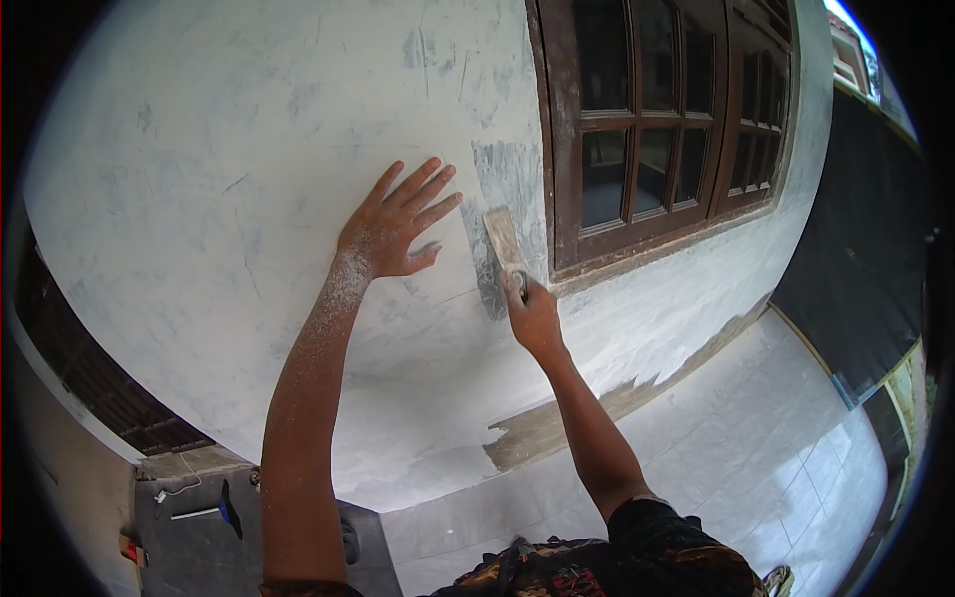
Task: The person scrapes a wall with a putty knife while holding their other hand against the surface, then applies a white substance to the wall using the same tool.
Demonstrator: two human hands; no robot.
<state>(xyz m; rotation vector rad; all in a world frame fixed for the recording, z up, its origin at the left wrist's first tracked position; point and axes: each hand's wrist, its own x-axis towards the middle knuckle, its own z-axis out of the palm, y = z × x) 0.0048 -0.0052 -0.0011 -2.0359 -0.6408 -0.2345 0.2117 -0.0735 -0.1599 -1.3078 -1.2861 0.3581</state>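
My left hand (393, 224) lies flat on the white wall (229, 129) with its fingers spread; pale dust coats the wrist and forearm. In my right hand (534, 316) is a scraper (503, 239), gripped by its handle, its wide blade pointing up along the wall. Under and around the blade runs a grey scraped strip (507, 164), darker than the surrounding coat. This strip lies between my left hand and the brown window frame.
A brown wooden window (637, 119) with several panes is right of the scraper, its sill jutting out. Pale floor tiles (716, 428) run along the wall's foot. A dark sheet (856, 239) hangs at the right. At lower left lie a white cable (179, 488) and a blue-ended tool (229, 512).
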